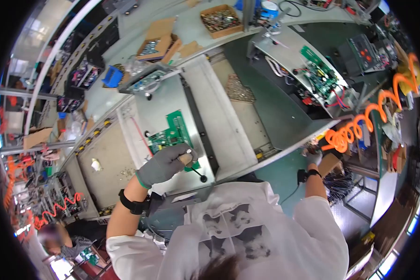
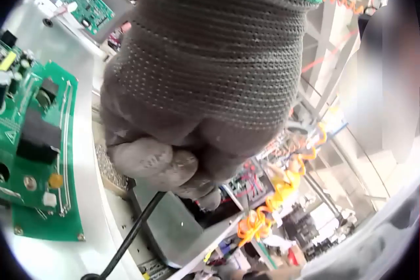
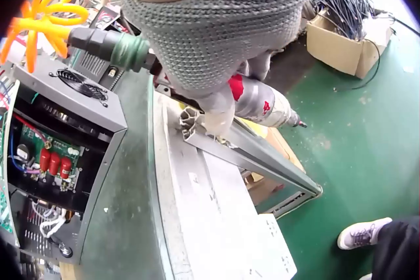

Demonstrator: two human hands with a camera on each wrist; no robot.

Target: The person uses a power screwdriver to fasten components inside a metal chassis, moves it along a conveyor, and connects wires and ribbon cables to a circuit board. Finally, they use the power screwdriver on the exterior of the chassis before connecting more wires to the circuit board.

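My left hand [image 1: 163,167], in a grey glove, is closed over the front of a metal panel [image 1: 165,98]. A thin black cable [image 2: 134,231] runs from its curled fingers down to a dark ring on the panel; the gripped part is hidden in the fist. Beside that hand, a green circuit board [image 1: 176,125] with dark components lies on the panel. Out to the right, my gloved right hand [image 3: 210,50] grips an air screwdriver [image 3: 259,101], its tip pointing away over the floor. An orange coiled hose [image 3: 39,24] connects to the tool's back end.
A second panel with a populated board [image 1: 319,77] stands at the back right beside an open grey case [image 1: 275,100]. Cardboard boxes of small parts [image 1: 220,21] sit along the far bench. A carton of black cables [image 3: 348,47] stands on the green floor.
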